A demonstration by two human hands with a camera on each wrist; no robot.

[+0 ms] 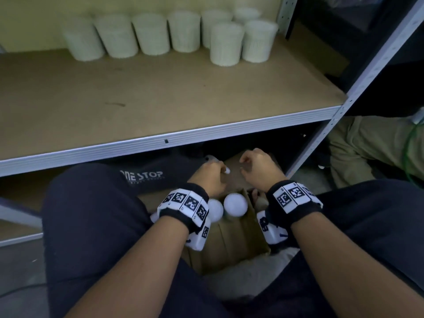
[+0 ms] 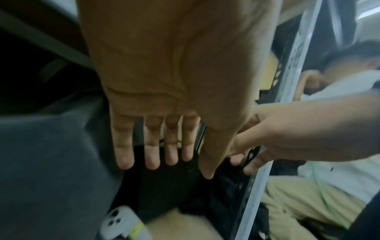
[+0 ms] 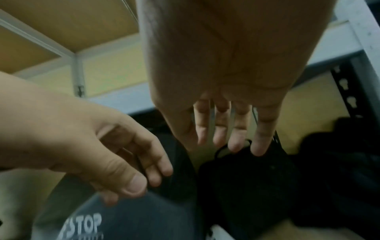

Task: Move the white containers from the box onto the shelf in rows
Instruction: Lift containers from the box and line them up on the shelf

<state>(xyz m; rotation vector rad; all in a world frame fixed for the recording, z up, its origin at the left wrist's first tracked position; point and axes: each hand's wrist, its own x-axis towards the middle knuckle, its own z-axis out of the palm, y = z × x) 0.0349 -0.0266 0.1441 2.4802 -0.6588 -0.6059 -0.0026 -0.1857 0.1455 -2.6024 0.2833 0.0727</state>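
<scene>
Roughly eight white containers (image 1: 146,34) already stand at the far edge of the shelf (image 1: 160,97): a back row along the wall, two more in front at the right end. Two further white containers (image 1: 235,204) sit in the cardboard box (image 1: 231,239) on the floor between the person's knees, only their round white tops visible. They look like ribbed, light plastic tubs, probably thin-walled and easy to dent, so best taken round the side wall just below the top, gently. Left hand (image 1: 210,177) and right hand (image 1: 258,167) hover over the far end of the box, just beside each other, under the shelf lip. Wrist views show both palms with fingers extended and relaxed, holding nothing. A dark bag with "STOP" lettering (image 1: 146,175) lies left of the box; a phone (image 2: 119,222) lies near it.
</scene>
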